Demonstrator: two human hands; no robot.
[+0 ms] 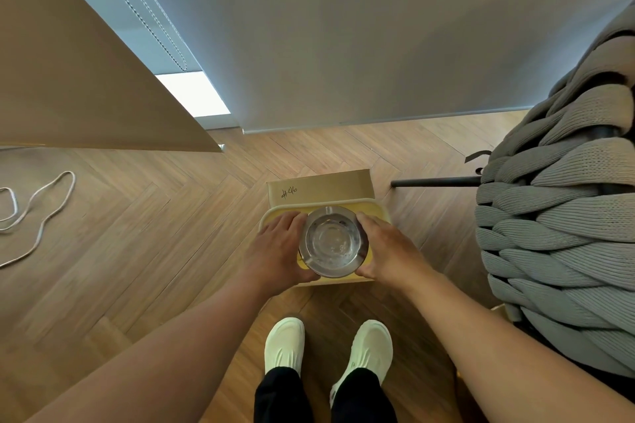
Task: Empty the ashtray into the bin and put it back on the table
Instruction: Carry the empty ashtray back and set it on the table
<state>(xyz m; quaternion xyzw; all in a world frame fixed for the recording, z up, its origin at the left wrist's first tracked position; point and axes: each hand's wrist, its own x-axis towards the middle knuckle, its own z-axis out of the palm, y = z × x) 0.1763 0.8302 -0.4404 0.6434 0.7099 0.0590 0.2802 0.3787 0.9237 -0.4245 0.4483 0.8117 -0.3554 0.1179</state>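
hands: left hand (pixel 278 244) and right hand (pixel 385 247) are clamping the ashtray (pixel 332 241) | place: hovering over the bin (pixel 378 208) | progress: ashtray is looking empty; return to counter pending

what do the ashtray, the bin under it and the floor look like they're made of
Ashtray: clear glass, glossy; you see through it, and its thick rim catches light. Both hands hold it over the bin.
Bin: probably matte plastic, cream rim with rounded corners; the yellow inside could be a liner, which is hard to tell.
Floor: wood or wood-look planks laid in herringbone, with a satin sheen and visible grain.
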